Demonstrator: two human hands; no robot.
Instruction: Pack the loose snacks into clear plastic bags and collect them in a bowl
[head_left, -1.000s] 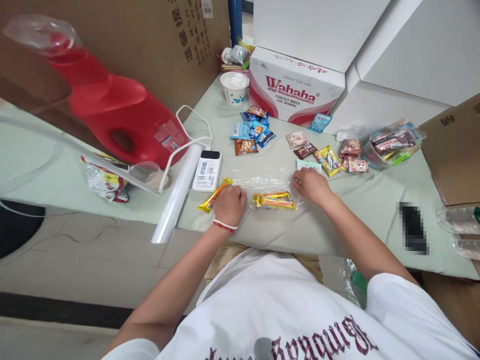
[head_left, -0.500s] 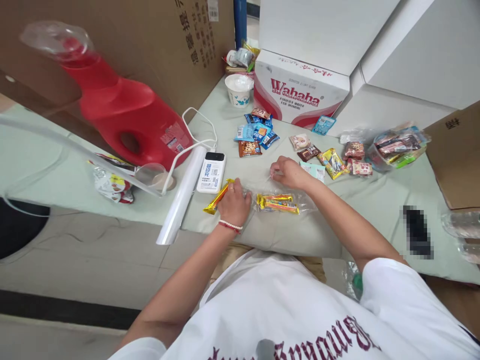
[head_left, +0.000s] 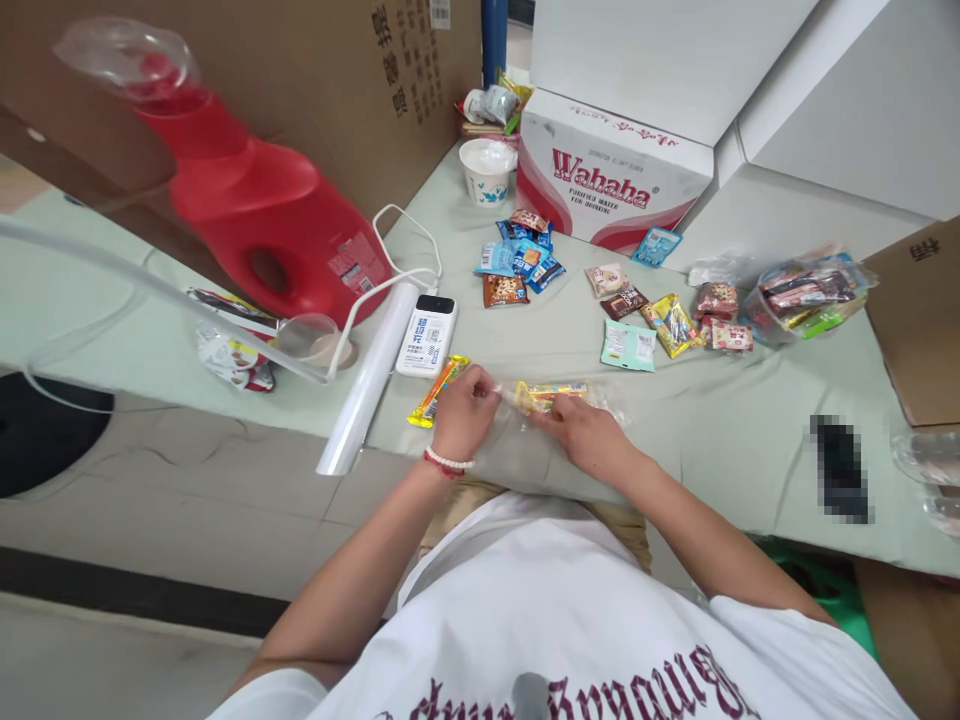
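A clear plastic bag (head_left: 611, 397) with yellow-wrapped snack sticks (head_left: 559, 389) inside lies near the table's front edge. My left hand (head_left: 463, 412) is closed in a pinch on the bag's left end. From the right, my right hand (head_left: 585, 435) bends its fingers onto the bag, its fingertips just below the yellow wrappers and partly hidden. One more yellow snack stick (head_left: 437, 392) rests on the table at the left side of my left hand, outside the bag.
Left are a white power bank (head_left: 427, 338), a white tube (head_left: 367, 385) and a red jug (head_left: 277, 220). Small snack packets (head_left: 521, 260) lie behind, before a Wahaba-style water carton (head_left: 615, 180). A teal packet (head_left: 628, 345) and a filled plastic tub (head_left: 810, 295) are at right.
My left hand has come off the loose yellow snack stick and now pinches the bag's end. My right hand has moved down toward me, from above the bag onto it.
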